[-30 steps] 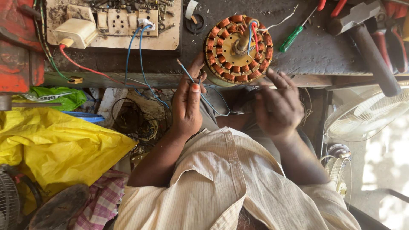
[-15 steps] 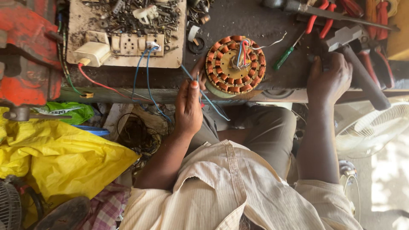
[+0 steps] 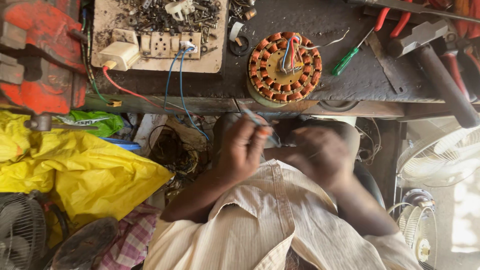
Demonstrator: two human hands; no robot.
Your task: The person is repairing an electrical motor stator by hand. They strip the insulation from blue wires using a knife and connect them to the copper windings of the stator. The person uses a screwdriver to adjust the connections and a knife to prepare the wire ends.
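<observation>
Both hands are together in front of my lap, just below the bench edge. My left hand (image 3: 242,150) is closed around a thin bluish rod-like tool (image 3: 261,124) whose tip points up towards the bench. My right hand (image 3: 320,156) is blurred, with curled fingers close to the left hand; I cannot tell whether it holds anything. A round fan stator (image 3: 285,67) with copper-orange windings and loose coloured wires at its centre sits on the dark bench (image 3: 340,85), directly above the hands.
A green screwdriver (image 3: 350,59), a hammer (image 3: 440,70) and red-handled pliers (image 3: 390,20) lie right of the stator. A socket board (image 3: 155,42) with a white plug and blue wires is at the left, next to a red vise (image 3: 35,55). A yellow bag (image 3: 75,170) and fans (image 3: 440,155) are below.
My right hand has come back from the hammer on the bench to the lap beside the left hand. The left hand has dropped from the bench edge with the thin tool.
</observation>
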